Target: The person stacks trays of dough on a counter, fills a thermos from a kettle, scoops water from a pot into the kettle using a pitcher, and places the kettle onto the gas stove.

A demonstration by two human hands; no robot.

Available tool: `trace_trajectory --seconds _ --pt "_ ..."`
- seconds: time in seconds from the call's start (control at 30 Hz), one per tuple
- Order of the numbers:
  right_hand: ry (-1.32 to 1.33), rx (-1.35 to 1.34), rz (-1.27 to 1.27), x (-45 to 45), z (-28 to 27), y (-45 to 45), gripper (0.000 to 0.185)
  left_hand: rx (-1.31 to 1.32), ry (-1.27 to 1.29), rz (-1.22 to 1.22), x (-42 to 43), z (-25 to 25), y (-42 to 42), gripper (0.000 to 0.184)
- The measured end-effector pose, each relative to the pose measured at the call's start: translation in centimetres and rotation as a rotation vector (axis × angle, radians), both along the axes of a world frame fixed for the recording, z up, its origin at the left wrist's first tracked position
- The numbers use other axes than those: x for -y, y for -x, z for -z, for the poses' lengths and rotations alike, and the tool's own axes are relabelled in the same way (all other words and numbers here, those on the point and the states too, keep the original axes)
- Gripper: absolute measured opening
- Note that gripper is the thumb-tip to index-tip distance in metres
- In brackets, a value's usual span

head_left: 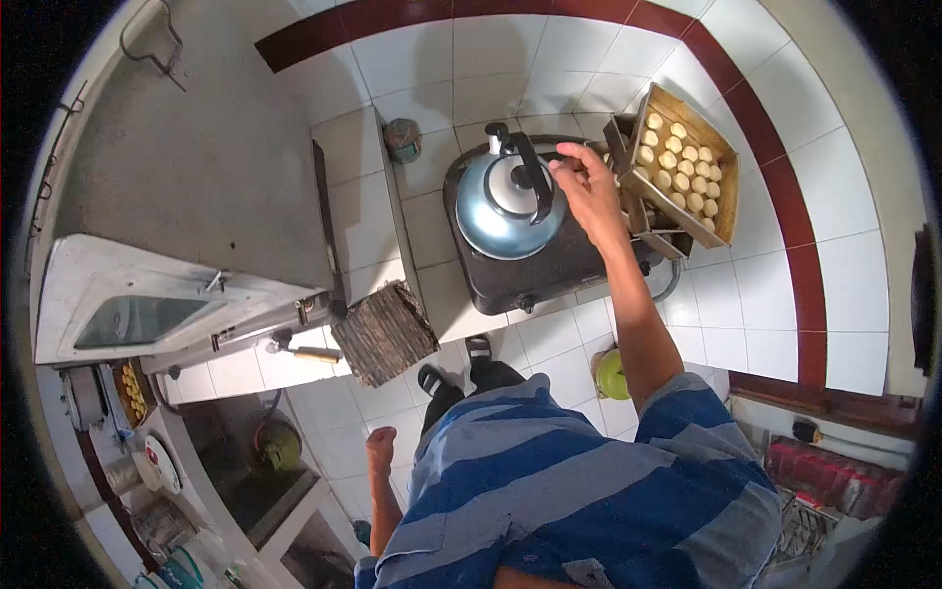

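Note:
A light-blue kettle (491, 221) with a black handle stands on the black gas stove (520, 280). My right hand (592, 191) is raised just right of the kettle's handle, its fingers partly bent and apart, holding nothing that I can see. Whether a fingertip touches the handle I cannot tell. To the right of that hand, a tray (728, 211) of round pale dough pieces (682, 167) sits tilted on other metal trays. Low at my side hangs my left hand (381, 442), curled closed, with nothing visible in it.
A large metal oven (196, 167) with a windowed door (147, 319) stands at left. A ridged brown pad (386, 334) lies on its near corner. A small jar (402, 140) is behind the stove. A green gas cylinder (612, 375) stands on the floor below the stove.

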State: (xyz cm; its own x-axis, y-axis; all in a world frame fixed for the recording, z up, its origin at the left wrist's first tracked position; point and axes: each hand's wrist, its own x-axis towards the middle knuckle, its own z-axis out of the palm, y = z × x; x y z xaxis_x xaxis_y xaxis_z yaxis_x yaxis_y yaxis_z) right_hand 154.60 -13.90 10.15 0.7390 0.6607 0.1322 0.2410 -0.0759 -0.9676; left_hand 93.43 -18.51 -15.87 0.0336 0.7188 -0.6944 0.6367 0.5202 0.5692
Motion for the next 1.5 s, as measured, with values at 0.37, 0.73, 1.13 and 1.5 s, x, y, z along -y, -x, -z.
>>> trace_trajectory --seconds 0.37,0.73,1.13,1.5 --pt "0.169 -0.032 -0.04 15.6 8.9 7.4 0.028 0.036 -0.399 0.919 -1.9 2.4 -3.6 0.025" --pt "0.647 -0.537 0.22 40.3 18.6 27.0 0.03 0.068 -0.283 0.991 -0.4 -1.3 -11.5 0.027" --pt "0.476 -0.695 0.467 50.5 17.9 33.4 0.036 1.1 0.769 0.354 5.0 -11.5 -27.3 0.042" --pt "0.495 -0.66 0.431 61.8 22.0 32.7 0.032 0.553 0.024 0.703 11.9 -9.1 -30.8 0.032"
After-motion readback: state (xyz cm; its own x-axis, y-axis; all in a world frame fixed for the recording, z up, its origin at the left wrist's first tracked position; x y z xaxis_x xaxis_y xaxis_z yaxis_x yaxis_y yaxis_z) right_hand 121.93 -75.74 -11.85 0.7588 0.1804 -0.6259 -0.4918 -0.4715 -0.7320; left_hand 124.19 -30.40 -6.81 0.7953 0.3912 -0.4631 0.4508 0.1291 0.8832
